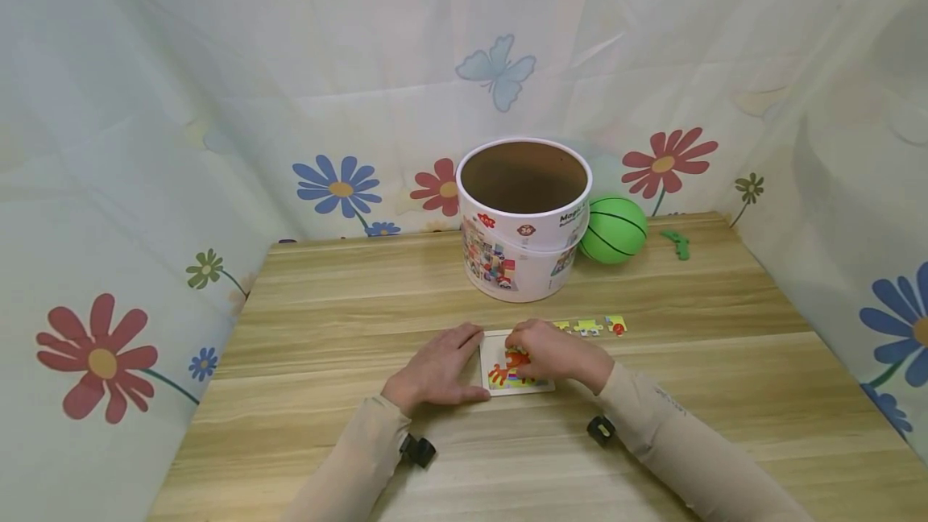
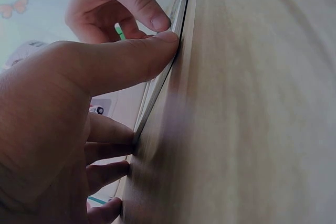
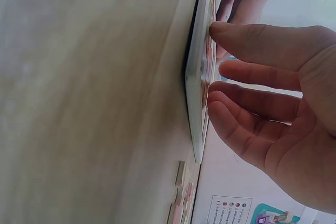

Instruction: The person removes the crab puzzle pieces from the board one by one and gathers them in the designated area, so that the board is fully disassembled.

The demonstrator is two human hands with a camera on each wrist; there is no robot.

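Note:
A small white-framed jigsaw board (image 1: 495,342) lies on the table with a partly visible orange, yellow and purple picture. My left hand (image 1: 444,369) rests along its left side, index finger by the far corner and thumb by the near one. In the left wrist view, the straight thumb (image 2: 131,59) presses the board's edge. Bent over the picture, my right hand (image 1: 554,353) has its fingertips at an orange puzzle piece (image 1: 516,358), partly hidden by the fingers. The right wrist view shows its thumb (image 3: 252,38) and fingertips close against the board's face.
Several loose puzzle pieces (image 1: 589,327) lie in a row beyond the right hand. Behind them stands a white printed bucket (image 1: 518,264) with a handle. A green ball (image 1: 615,230) sits beside it, and a small green toy (image 1: 678,244) lies farther right. Patterned curtains surround the table.

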